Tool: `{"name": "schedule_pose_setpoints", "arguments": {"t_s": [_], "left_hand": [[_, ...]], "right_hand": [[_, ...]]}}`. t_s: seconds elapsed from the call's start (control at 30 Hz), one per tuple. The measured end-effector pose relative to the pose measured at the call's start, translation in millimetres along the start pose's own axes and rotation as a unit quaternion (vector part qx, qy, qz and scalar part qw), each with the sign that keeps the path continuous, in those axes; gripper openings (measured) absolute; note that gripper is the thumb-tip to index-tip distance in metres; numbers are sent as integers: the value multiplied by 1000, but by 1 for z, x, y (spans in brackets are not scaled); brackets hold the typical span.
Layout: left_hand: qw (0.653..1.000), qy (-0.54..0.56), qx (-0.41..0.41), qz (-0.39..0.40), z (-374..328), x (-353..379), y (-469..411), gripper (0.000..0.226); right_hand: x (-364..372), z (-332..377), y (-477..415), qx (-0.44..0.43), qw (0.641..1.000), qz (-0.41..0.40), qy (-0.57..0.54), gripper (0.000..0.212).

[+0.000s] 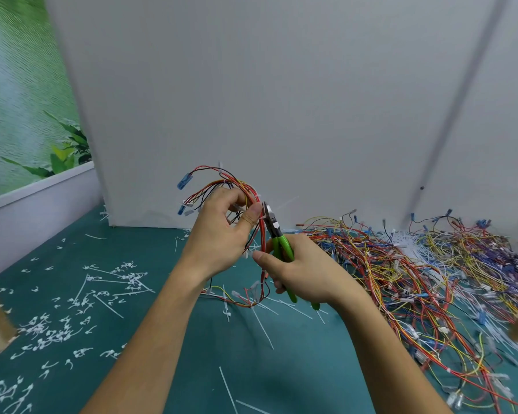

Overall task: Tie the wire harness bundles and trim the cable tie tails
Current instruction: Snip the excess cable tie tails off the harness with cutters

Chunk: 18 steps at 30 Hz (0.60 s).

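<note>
Cut tails (51, 327) litter the green worktop (174, 369) at eight o'clock from the hands. The left hand (219, 237) has its grip closed around the wire harness bundle (237, 180), held up off the worktop, with the thumb beside a white cable tie (261, 218). At three o'clock of that thumb the cutters (274, 224) point toward eleven o'clock, nose at the tie; the right hand (299, 270) grips their green handles. A pile of harnesses (416, 270) lies further toward three o'clock. The risk, as I judge it: blades this near the red wires and thumb could nick insulation or skin if the bundle twists
</note>
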<state>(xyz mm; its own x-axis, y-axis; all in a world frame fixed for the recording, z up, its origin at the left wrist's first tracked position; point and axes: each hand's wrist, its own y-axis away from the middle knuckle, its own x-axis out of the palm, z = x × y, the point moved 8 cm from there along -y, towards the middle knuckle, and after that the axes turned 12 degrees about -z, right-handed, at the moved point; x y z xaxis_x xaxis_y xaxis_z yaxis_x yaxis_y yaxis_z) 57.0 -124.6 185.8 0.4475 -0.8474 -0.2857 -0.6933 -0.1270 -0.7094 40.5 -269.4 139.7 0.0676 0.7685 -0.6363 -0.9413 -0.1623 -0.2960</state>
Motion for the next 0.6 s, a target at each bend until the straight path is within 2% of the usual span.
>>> {"name": "schedule_pose_setpoints", "arguments": {"t_s": [0.3,0.6], "left_hand": [[1000,10,-5,10,-1,2,1,21],[1000,-6,-1,0,2,0,1,21]], "right_hand": [[-6,-3,0,2,1000,-14,4,28],[1,0,0,0,1000,-3,-7,34]]}}
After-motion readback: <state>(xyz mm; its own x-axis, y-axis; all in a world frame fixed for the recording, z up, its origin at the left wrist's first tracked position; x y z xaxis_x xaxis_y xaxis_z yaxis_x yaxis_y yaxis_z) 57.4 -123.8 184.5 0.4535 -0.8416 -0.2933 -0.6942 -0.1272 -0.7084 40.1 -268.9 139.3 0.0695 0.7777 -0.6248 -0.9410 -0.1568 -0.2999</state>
